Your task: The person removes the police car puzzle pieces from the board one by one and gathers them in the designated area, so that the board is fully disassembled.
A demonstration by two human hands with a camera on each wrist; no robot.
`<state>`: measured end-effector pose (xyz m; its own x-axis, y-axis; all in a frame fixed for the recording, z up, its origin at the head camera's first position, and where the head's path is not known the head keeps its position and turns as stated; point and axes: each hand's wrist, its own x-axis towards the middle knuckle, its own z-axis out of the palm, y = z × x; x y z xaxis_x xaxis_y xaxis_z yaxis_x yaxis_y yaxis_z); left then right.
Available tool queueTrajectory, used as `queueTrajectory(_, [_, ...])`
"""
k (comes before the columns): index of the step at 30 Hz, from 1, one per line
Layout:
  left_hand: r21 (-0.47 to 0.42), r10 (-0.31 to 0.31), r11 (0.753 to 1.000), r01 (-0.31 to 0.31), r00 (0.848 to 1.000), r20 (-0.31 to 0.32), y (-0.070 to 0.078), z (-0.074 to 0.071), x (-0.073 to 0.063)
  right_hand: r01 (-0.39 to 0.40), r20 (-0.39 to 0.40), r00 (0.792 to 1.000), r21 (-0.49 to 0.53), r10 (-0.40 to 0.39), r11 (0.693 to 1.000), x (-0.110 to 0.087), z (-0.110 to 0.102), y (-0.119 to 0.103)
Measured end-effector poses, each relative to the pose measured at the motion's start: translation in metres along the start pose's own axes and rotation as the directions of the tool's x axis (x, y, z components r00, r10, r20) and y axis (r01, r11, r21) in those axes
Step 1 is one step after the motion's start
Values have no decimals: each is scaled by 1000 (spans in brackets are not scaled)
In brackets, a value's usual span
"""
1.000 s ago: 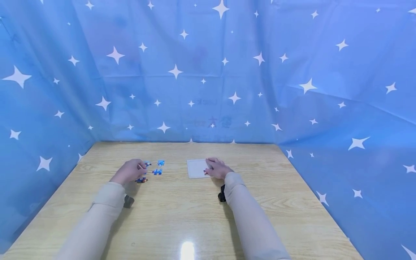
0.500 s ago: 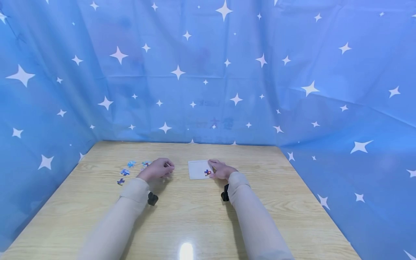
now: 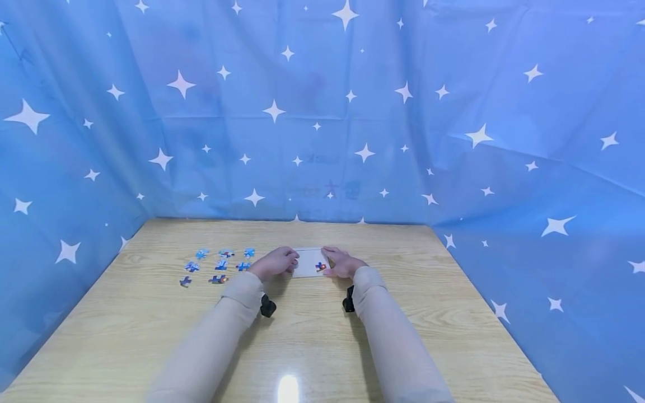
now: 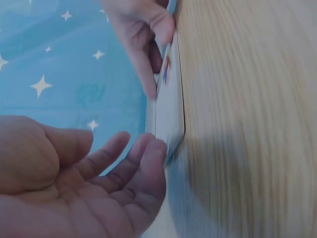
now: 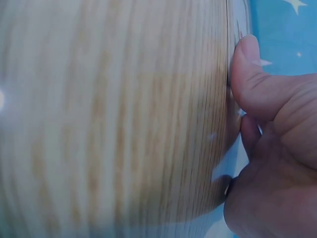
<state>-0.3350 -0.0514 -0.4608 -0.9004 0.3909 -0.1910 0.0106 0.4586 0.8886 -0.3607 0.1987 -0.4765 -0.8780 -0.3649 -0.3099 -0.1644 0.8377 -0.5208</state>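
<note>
A shallow white puzzle tray (image 3: 306, 264) lies flat on the table. One dark blue, red and orange jigsaw piece (image 3: 320, 267) sits in its near right corner. My right hand (image 3: 342, 263) holds the tray at its right side, thumb at the near edge and fingers toward the far edge. At the tray's left end is my left hand (image 3: 277, 262); in the left wrist view its fingers (image 4: 148, 163) are loosely bent, their tips at the tray's end, nothing seen between them and the thumb. Whether those tips touch it, I cannot tell.
Several loose jigsaw pieces (image 3: 221, 265) lie in rough rows on the wooden table (image 3: 312, 336), left of my left hand. A blue curtain (image 3: 322, 112) with white stars hangs behind the table and along its sides.
My left hand has moved right, from over the loose pieces to the tray's left end, uncovering those pieces. My right hand stays at the tray's right side, and the piece there shows more fully.
</note>
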Motion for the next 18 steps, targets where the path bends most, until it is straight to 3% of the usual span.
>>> queueTrajectory(7, [-99, -29, 994, 34, 999, 45, 11, 15, 8, 11, -14, 1000, 0, -11, 1000, 2, 0, 1])
queueTrajectory(12, [-183, -91, 978, 103, 993, 69, 19, 24, 10, 12, -22, 1000, -8, -12, 1000, 3, 2, 4])
queueTrajectory(18, [-189, -121, 973, 132, 990, 67, 23, 30, 16, 24, -14, 1000, -39, -24, 999, -1, 2, 3])
